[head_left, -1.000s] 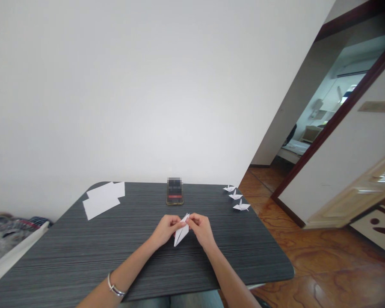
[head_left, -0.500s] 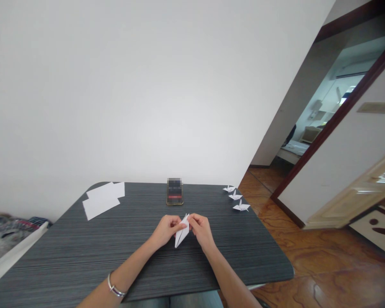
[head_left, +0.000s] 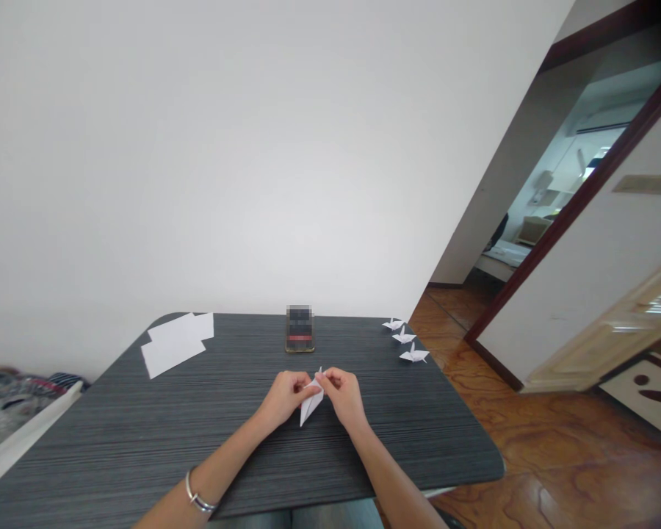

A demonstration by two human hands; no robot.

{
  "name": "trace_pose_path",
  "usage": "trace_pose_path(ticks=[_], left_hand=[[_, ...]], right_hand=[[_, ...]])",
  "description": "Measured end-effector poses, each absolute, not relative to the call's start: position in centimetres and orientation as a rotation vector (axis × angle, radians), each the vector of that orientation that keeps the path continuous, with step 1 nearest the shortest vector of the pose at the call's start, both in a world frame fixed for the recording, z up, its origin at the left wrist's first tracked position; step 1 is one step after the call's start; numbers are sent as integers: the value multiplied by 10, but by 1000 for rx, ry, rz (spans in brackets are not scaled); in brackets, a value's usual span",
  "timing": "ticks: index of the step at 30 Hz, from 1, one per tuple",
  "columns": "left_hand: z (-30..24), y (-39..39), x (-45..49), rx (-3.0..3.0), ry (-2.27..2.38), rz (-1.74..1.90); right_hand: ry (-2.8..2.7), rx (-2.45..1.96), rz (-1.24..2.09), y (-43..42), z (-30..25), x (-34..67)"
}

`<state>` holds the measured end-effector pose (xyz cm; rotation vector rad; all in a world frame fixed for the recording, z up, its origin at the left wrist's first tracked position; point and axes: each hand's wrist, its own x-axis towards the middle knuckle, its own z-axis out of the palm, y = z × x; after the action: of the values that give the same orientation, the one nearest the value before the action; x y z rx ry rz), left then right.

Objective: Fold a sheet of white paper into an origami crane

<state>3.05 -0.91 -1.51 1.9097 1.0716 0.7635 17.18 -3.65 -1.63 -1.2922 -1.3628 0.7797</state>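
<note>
A folded piece of white paper (head_left: 310, 408), narrow and pointed at its near end, is held over the middle of the table. My left hand (head_left: 284, 397) pinches its left side, thumb on top. At its upper right, my right hand (head_left: 341, 395) has thumb and fingers closed on the paper near the far tips. One thin tip sticks up between the hands; the fingers cover much of the upper part. Three folded paper cranes (head_left: 414, 354) stand in a row at the table's far right.
On the dark wood-grain table (head_left: 242, 470), several white paper sheets (head_left: 173, 351) lie overlapping at the far left. A phone (head_left: 300, 330) rests at the back, near the white wall (head_left: 286, 162). Right of the table are a wooden floor (head_left: 562, 448) and a doorway.
My right thumb and fingers have shifted slightly left over the paper's upper end, covering more of the tips. My left hand keeps its hold.
</note>
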Motion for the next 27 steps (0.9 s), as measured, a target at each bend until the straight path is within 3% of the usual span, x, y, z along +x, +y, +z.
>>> trace_pose_path(ticks=[27], left_hand=[[-8,-10,31,1687,862,818]], right_hand=[[-1382,-1235,683,-37,-14,174]])
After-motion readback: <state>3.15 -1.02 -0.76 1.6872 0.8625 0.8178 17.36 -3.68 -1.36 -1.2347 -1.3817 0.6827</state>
